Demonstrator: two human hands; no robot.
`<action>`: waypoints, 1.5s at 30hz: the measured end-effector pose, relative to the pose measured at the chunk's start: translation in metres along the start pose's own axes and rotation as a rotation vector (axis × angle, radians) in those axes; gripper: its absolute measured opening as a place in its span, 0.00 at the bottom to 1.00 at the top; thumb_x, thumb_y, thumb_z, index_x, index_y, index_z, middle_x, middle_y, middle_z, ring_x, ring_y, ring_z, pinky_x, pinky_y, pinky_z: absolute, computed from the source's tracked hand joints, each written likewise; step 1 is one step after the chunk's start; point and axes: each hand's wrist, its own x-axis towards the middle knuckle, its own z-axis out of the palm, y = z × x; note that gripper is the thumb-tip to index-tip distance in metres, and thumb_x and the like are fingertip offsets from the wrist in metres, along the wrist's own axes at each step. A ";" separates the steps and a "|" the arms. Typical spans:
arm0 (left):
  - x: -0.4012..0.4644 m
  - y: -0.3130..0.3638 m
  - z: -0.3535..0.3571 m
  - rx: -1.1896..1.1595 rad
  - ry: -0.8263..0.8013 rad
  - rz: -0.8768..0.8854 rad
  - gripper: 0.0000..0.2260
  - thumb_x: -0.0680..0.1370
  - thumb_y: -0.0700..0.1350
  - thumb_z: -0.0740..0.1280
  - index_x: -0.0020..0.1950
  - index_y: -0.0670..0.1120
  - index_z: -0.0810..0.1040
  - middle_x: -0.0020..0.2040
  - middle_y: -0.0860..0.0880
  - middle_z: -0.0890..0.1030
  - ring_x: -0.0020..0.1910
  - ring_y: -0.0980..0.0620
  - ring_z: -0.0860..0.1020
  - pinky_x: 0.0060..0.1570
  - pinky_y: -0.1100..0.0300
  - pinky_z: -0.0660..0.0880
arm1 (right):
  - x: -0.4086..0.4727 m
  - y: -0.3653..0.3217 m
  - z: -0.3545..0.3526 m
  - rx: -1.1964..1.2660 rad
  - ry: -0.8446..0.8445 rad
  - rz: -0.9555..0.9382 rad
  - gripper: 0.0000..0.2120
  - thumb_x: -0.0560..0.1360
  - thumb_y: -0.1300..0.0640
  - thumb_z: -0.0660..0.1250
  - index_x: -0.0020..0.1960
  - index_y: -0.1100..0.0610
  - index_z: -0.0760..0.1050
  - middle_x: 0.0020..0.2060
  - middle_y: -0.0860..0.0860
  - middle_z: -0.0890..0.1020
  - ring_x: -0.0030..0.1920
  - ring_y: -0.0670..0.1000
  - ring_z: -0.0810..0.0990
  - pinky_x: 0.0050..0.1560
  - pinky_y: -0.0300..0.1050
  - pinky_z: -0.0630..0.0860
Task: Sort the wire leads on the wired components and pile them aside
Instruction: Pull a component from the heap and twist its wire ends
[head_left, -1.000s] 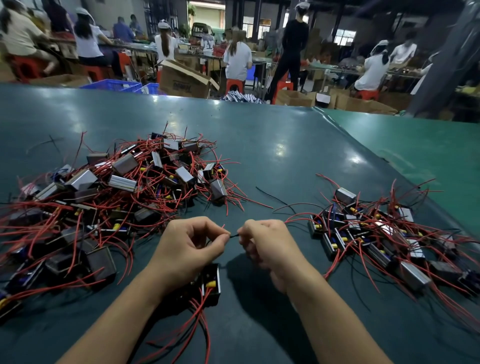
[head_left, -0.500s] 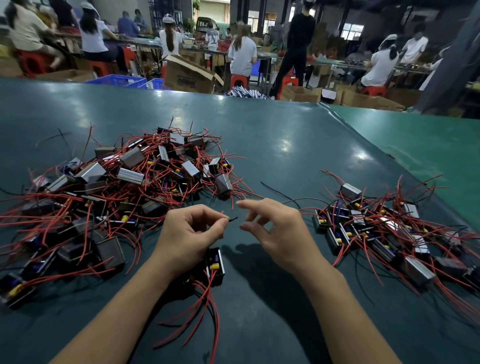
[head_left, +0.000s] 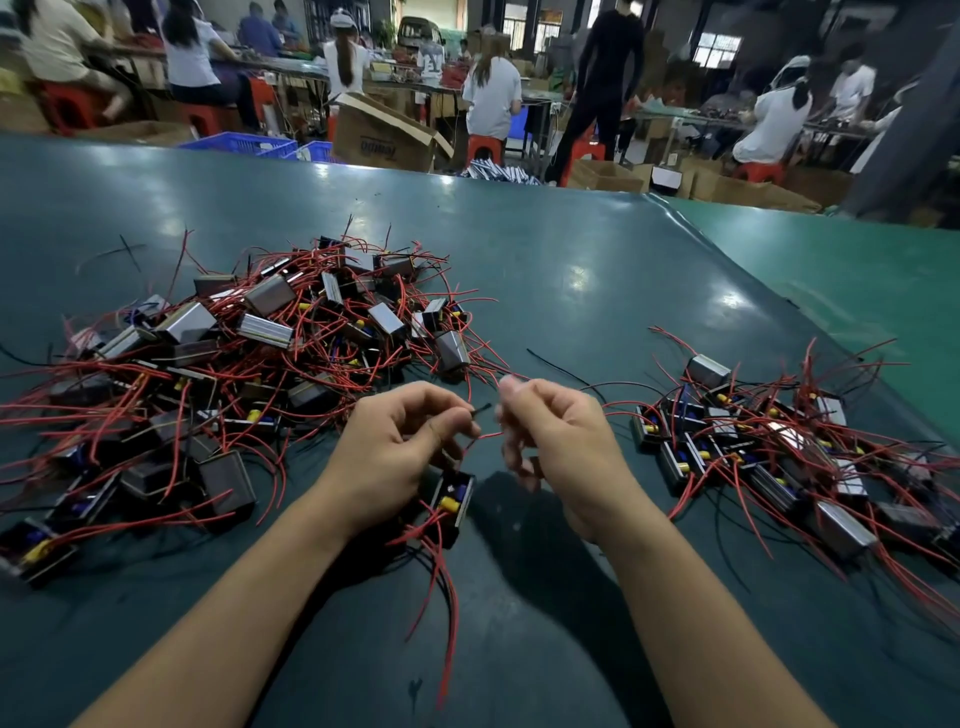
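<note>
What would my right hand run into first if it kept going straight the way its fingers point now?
The right hand points its curled fingers left, at the left hand. First in that line is probably the red wire end between them, then the left thumb. Motion blur and unclear depth make this a guess.

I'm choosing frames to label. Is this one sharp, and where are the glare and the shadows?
Head view: the right hand is motion-blurred at its fingers; the left hand is sharper. Overhead lights glare on the green table. Arm shadows fall beneath the hands. The wide lens bends the table edge.
</note>
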 end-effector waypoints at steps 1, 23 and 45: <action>0.000 0.000 0.001 -0.057 0.011 -0.040 0.03 0.78 0.35 0.66 0.47 0.37 0.79 0.38 0.48 0.84 0.33 0.53 0.81 0.36 0.61 0.79 | 0.003 0.001 -0.002 0.005 0.076 -0.001 0.15 0.79 0.50 0.65 0.36 0.53 0.74 0.24 0.48 0.73 0.24 0.48 0.71 0.20 0.37 0.63; -0.008 0.023 -0.049 0.490 -0.358 0.007 0.17 0.63 0.66 0.75 0.44 0.58 0.83 0.39 0.55 0.82 0.37 0.52 0.77 0.40 0.54 0.74 | 0.007 0.005 -0.021 -0.072 0.142 0.150 0.07 0.75 0.59 0.71 0.42 0.61 0.77 0.29 0.53 0.82 0.25 0.48 0.77 0.23 0.39 0.73; -0.011 0.031 -0.032 0.273 -0.079 0.192 0.10 0.67 0.52 0.75 0.40 0.47 0.85 0.36 0.49 0.84 0.35 0.45 0.81 0.38 0.51 0.78 | 0.008 0.001 -0.019 0.181 0.033 0.078 0.11 0.76 0.71 0.65 0.57 0.62 0.75 0.38 0.57 0.85 0.38 0.51 0.84 0.38 0.40 0.80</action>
